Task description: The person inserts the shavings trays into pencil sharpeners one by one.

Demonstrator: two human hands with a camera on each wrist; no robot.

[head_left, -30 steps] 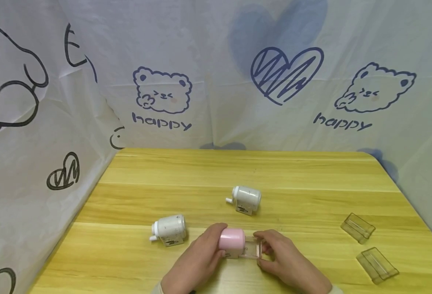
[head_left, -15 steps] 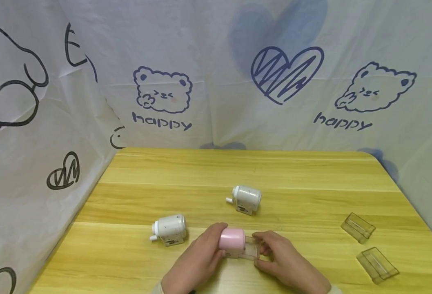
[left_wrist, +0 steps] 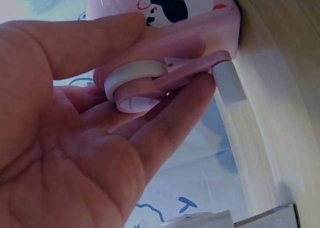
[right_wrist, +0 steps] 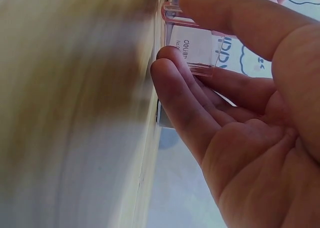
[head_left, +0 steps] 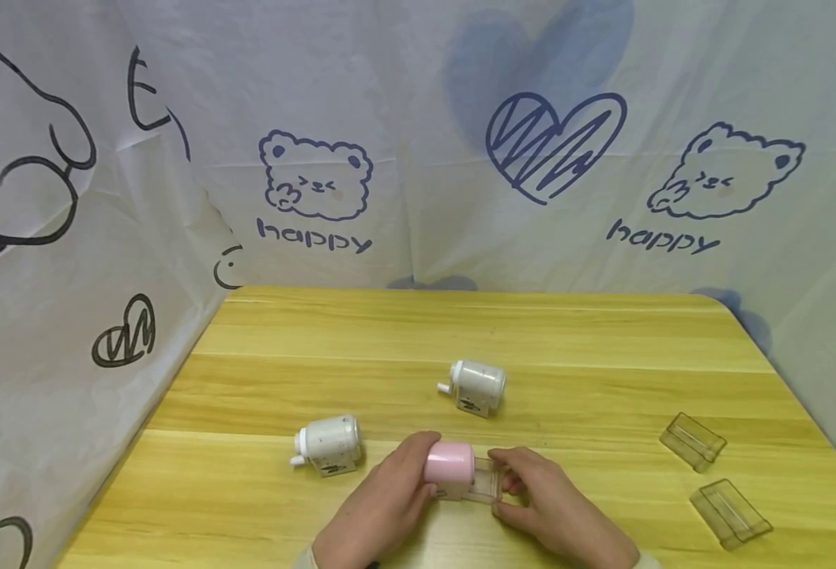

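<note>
A pink hand-crank pencil sharpener [head_left: 450, 462] stands on the table, with a panda picture on its side in the left wrist view. My left hand [head_left: 385, 502] grips it from the crank end, the thumb on the body and the fingers around the crank side. Its crank handle [left_wrist: 230, 83] has a white knob, beside a fingertip. A clear shavings drawer [head_left: 487, 482] sticks partly out of the sharpener's right end. My right hand [head_left: 556, 502] pinches the drawer's outer end between thumb and fingers. In the right wrist view, small printed lettering shows through the clear drawer [right_wrist: 200, 70].
Two whitish crank sharpeners stand on the wooden table: one sharpener [head_left: 329, 444] at left, another sharpener [head_left: 478, 387] farther back. Toward the right edge lie two clear drawers, the far drawer [head_left: 693, 441] and the near drawer [head_left: 731, 514]. Printed cloth [head_left: 432, 197] hangs behind the table.
Over the past second the clear drawer has slid slightly left into the pink sharpener, with my right hand moving along. My left hand and the other objects have stayed put.
</note>
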